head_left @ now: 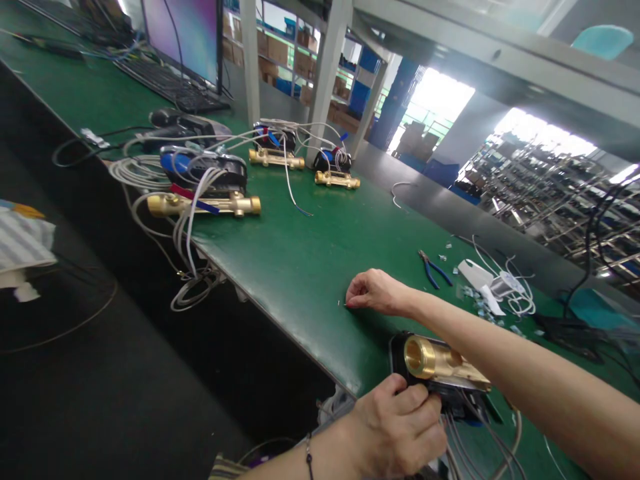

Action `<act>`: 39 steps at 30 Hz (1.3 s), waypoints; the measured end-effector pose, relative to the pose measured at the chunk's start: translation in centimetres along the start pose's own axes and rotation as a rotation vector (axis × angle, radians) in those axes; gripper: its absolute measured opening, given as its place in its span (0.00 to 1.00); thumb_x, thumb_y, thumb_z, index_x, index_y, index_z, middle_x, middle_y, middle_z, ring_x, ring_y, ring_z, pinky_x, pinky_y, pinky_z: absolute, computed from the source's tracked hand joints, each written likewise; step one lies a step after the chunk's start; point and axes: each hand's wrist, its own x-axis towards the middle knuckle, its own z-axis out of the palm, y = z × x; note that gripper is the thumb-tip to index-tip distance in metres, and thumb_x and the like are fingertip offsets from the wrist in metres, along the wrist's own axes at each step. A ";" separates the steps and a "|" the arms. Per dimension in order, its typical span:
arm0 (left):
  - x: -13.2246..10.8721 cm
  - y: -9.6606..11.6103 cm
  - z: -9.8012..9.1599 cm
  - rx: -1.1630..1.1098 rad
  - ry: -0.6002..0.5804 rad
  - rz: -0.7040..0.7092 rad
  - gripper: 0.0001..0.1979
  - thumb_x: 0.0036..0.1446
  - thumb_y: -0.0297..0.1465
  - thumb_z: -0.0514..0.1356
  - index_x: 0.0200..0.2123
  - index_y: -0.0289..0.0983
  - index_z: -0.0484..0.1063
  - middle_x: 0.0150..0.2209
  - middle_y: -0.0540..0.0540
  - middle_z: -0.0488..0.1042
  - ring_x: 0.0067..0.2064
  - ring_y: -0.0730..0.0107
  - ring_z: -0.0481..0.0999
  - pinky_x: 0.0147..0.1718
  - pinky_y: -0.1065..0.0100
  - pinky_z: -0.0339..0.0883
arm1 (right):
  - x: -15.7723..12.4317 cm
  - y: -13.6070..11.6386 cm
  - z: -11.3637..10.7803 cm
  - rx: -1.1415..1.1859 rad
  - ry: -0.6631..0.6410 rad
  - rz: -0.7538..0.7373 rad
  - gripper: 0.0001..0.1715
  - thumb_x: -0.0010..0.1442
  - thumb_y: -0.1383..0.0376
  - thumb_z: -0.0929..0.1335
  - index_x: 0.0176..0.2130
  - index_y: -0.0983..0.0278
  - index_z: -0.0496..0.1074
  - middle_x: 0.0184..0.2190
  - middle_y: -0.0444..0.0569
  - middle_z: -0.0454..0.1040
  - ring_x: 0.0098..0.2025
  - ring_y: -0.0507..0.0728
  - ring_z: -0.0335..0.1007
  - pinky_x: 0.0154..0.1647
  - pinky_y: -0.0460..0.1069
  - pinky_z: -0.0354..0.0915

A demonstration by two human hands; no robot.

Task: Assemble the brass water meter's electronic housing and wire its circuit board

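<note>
My left hand (395,427) is closed around the black housing of a brass water meter (440,363) at the near edge of the green table (300,253). The meter lies on its side, its open brass end facing me. Grey wires hang from it on the right. My right hand (373,291) reaches across above the meter and rests on the table, fingers pinched together on something tiny that I cannot make out.
Three more brass meters with black housings and tangled wires (205,190) (276,150) (336,172) sit further along the table. Blue-handled pliers (434,268), a white wire bundle (500,287) and small scraps lie to the right. A monitor (185,37) and keyboard stand at the far left.
</note>
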 end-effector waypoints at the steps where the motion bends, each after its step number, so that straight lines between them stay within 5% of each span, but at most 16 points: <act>1: 0.0 0.0 0.0 0.000 -0.007 -0.007 0.10 0.61 0.28 0.54 0.27 0.37 0.68 0.39 0.47 0.77 0.38 0.69 0.69 0.30 0.66 0.61 | -0.5 -0.2 -0.4 0.000 0.028 0.002 0.02 0.54 0.72 0.72 0.29 0.67 0.76 0.24 0.42 0.74 0.27 0.49 0.68 0.29 0.44 0.60; 9: -0.2 0.1 0.2 -0.011 -0.017 -0.039 0.08 0.61 0.26 0.55 0.29 0.36 0.69 0.42 0.46 0.77 0.42 0.67 0.71 0.37 0.64 0.63 | -11.5 -2.9 -3.1 0.065 0.418 -0.016 0.05 0.60 0.66 0.68 0.33 0.64 0.74 0.27 0.41 0.73 0.29 0.49 0.67 0.30 0.43 0.61; 12: -0.1 0.2 0.2 -0.028 0.002 -0.062 0.06 0.60 0.27 0.55 0.31 0.36 0.69 0.43 0.47 0.77 0.43 0.66 0.72 0.39 0.63 0.64 | -16.7 -2.8 -1.6 -0.002 0.550 -0.084 0.06 0.62 0.67 0.67 0.32 0.62 0.72 0.29 0.41 0.72 0.30 0.49 0.67 0.31 0.44 0.62; 17: 0.1 0.4 0.2 -0.127 0.036 -0.127 0.07 0.59 0.29 0.52 0.39 0.34 0.67 0.42 0.42 0.78 0.42 0.64 0.74 0.39 0.60 0.67 | -21.9 -0.7 3.1 -0.192 0.524 -0.054 0.07 0.65 0.69 0.65 0.35 0.63 0.71 0.33 0.45 0.70 0.37 0.53 0.67 0.37 0.47 0.64; 22: 0.4 0.2 0.1 -0.100 0.050 -0.114 0.08 0.63 0.28 0.53 0.44 0.32 0.67 0.40 0.43 0.79 0.41 0.66 0.75 0.38 0.63 0.67 | -22.5 0.4 6.0 -0.307 0.504 -0.057 0.08 0.66 0.70 0.63 0.35 0.65 0.69 0.31 0.47 0.68 0.35 0.56 0.64 0.34 0.50 0.63; 32: -0.1 0.1 0.2 -0.070 0.016 -0.077 0.07 0.62 0.27 0.54 0.41 0.32 0.70 0.44 0.44 0.78 0.43 0.65 0.74 0.40 0.62 0.65 | -21.9 0.5 6.3 -0.355 0.583 -0.107 0.06 0.65 0.71 0.64 0.35 0.66 0.69 0.31 0.48 0.68 0.35 0.57 0.62 0.35 0.51 0.62; 39: -0.1 0.2 0.5 -0.060 0.029 -0.075 0.05 0.59 0.29 0.55 0.37 0.34 0.70 0.43 0.43 0.79 0.42 0.64 0.73 0.38 0.61 0.66 | -21.7 0.5 6.4 -0.776 0.589 -0.060 0.12 0.64 0.73 0.61 0.34 0.69 0.72 0.29 0.51 0.65 0.33 0.60 0.59 0.34 0.55 0.61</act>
